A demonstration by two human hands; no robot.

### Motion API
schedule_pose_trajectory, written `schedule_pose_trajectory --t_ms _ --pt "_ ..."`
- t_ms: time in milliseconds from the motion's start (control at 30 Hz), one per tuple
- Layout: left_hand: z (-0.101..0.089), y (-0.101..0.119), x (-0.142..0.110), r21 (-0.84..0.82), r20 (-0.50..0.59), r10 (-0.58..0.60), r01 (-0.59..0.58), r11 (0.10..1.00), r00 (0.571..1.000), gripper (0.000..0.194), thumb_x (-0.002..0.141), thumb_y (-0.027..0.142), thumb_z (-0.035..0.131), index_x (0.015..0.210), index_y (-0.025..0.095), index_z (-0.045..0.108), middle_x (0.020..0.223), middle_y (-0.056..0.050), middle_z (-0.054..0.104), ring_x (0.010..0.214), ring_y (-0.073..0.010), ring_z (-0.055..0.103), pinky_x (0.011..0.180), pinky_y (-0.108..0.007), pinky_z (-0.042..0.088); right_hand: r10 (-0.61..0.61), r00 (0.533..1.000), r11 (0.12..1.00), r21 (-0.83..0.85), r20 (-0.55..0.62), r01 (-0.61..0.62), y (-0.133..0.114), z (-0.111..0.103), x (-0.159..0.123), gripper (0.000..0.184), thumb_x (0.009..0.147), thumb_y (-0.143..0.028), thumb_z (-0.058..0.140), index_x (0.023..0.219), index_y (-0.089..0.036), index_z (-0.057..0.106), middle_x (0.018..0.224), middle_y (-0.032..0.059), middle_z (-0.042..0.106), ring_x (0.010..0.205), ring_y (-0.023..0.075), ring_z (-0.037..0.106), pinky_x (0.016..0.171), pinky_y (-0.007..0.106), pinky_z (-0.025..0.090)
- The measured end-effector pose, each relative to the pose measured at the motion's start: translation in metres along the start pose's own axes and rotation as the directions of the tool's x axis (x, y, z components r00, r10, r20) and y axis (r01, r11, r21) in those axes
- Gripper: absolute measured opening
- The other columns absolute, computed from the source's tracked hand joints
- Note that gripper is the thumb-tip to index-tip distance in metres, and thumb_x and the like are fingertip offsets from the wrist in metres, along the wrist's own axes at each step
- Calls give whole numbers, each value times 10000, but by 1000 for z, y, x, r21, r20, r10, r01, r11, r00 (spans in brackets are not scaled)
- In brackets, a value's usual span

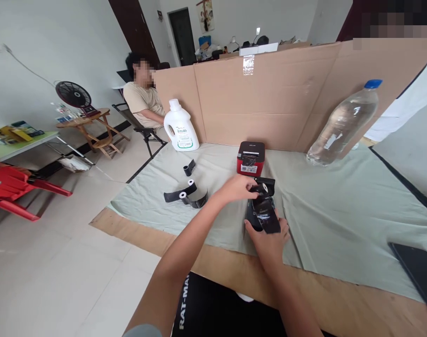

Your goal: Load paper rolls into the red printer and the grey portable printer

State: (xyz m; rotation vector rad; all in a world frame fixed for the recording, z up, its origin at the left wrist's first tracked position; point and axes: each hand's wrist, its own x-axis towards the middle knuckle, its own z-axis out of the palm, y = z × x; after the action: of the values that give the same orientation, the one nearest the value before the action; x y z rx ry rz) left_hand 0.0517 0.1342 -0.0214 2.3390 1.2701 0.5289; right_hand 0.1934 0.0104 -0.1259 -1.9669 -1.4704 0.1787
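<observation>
In front of me a black handheld printer [253,221] rests low over the cloth, its cover [269,186] swung up at the far end. My right hand [271,239] grips its near end, thumb on the left and fingers on the right. My left hand [239,188] is closed on a black thermal paper roll [264,188] with a white core, at the printer's upper part. From the roll a loose glossy black strip [267,215] hangs across the printer towards my right hand. Whether the roll sits inside the compartment is hidden.
Beyond stands a red and black printer [250,158]. Several small black paper rolls [189,195] lie to the left. A white detergent bottle [181,126], a tilted clear water bottle [343,124] and a cardboard screen [255,103] stand behind. A dark phone [415,269] lies right. A person [141,100] sits back left.
</observation>
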Motion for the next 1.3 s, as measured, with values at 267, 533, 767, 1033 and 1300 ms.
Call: schedule_pose_trajectory --t_ms 267,533,767,1033,1300 --pt "-82 -102 -57 141 -303 -429 486 863 851 198 790 351 663 952 238 649 920 -12 731 844 -191 639 676 -253 398 39 999 997 -65 32 -37 -4 0 4 1019 744 -633 692 1503 -42 355 1233 265 529 1174 457 490 968 580 389" --pt "-93 -156 -63 211 -97 -723 724 657 684 189 736 400 724 716 223 660 754 -26 701 775 -214 656 640 -269 423 22 999 998 -54 28 -20 -1 3 4 998 775 -674 644 1502 -64 337 1238 266 513 1195 459 473 964 592 378" --pt "-88 -155 -51 218 -104 -781 781 586 615 181 709 373 733 817 241 675 750 -27 712 827 -238 689 722 -299 469 13 1000 999 -42 19 -12 -1 3 4 1007 766 -700 628 1496 -62 359 1249 268 517 1185 458 478 965 595 378" --pt "-89 -143 -60 230 -85 -813 805 547 576 335 755 538 699 835 213 688 880 -100 756 936 -305 708 762 -339 491 24 999 999 -37 32 -23 -1 2 4 1010 771 -696 631 1506 -66 342 1251 270 509 1200 464 468 964 603 376" --pt "-95 -112 -101 154 -305 -740 798 583 600 340 814 400 655 1113 248 710 1089 -105 741 1043 -317 683 830 -355 509 32 999 999 10 27 -32 -4 3 1 1011 762 -650 650 1516 -49 344 1335 303 473 1255 477 443 1002 629 358"
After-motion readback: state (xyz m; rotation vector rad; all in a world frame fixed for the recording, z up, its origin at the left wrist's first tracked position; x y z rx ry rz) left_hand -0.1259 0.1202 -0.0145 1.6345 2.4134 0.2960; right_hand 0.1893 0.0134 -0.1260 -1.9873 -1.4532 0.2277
